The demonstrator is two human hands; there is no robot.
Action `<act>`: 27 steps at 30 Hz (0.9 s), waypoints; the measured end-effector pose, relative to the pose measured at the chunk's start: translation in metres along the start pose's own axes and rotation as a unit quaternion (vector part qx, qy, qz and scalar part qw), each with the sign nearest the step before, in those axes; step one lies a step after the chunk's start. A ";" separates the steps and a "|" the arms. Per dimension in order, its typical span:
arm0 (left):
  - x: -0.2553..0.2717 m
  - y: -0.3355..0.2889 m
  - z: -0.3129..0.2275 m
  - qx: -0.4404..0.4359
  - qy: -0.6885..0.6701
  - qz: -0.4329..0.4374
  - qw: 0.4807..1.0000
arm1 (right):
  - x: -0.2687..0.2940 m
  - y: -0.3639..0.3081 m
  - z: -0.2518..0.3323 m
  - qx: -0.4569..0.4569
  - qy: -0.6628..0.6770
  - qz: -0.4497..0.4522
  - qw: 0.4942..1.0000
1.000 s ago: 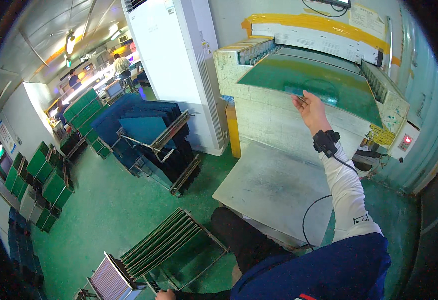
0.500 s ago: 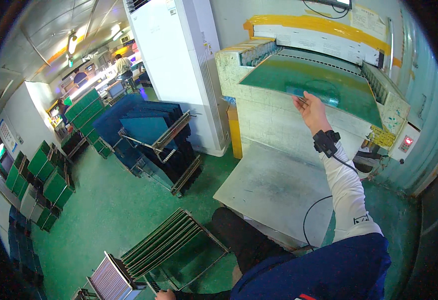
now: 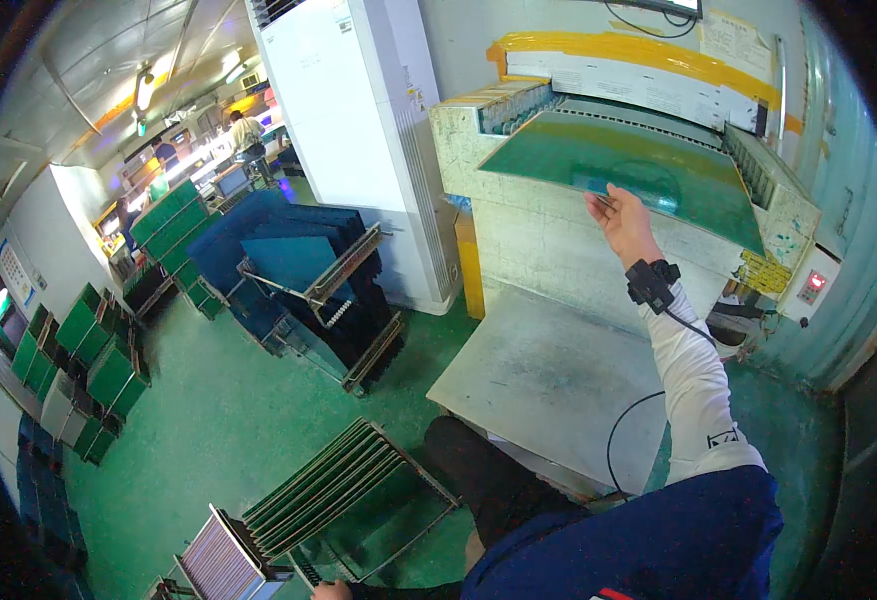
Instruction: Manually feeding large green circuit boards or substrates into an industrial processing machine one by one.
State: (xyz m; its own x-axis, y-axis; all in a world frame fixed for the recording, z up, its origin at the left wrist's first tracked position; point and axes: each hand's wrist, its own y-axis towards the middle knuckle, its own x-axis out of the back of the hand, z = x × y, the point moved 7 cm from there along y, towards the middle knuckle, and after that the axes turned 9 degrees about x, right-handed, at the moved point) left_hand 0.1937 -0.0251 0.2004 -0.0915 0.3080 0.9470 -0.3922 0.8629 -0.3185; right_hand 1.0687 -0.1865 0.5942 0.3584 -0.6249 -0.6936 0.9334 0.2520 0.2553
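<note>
A large glossy green panel (image 3: pixel 649 165) lies tilted across the top of a pale, worn machine (image 3: pixel 549 225), its front edge sticking out towards me. At that front edge is my right hand (image 3: pixel 624 225), thumb and fingers closed on the rim. A black strap with a cable circles this wrist. Low in the picture, my left hand (image 3: pixel 332 590) is beside the end of a metal rack (image 3: pixel 359 500) that holds several thin panels upright. Most of the left hand is cut off by the lower edge, so its grip is hidden.
A flat grey platform (image 3: pixel 549 380) lies below the machine. Racks of dark blue panels (image 3: pixel 299 260) stand by a tall white cabinet (image 3: pixel 349 130). Green panels (image 3: pixel 84 330) stand in racks at the far left. A loose black cable (image 3: pixel 614 440) hangs near my leg. A person (image 3: pixel 246 135) is far back.
My hands and the green panel look the same as before. Far back on the left, a figure in light green shows more clearly behind the racks.
</note>
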 end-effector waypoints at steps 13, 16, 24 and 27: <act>-0.006 0.006 0.004 -0.011 0.015 -0.021 1.000 | 0.004 0.016 -0.003 -0.020 0.017 0.015 1.000; -0.009 0.006 0.005 -0.021 0.028 -0.027 0.999 | 0.011 0.028 0.003 -0.022 0.029 0.021 0.999; -0.014 0.015 0.014 -0.003 0.008 -0.027 1.000 | 0.015 0.055 0.022 -0.015 0.011 0.016 1.000; -0.011 0.009 0.006 -0.015 -0.002 -0.025 1.000 | 0.029 0.064 0.025 -0.004 0.000 -0.007 1.000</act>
State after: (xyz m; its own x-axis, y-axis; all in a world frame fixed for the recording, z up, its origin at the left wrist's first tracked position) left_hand 0.1854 -0.0233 0.1873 -0.0751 0.2621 0.9621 -0.3689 0.8891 -0.2710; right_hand 1.1395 -0.2072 0.6072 0.3460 -0.6287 -0.6964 0.9380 0.2498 0.2404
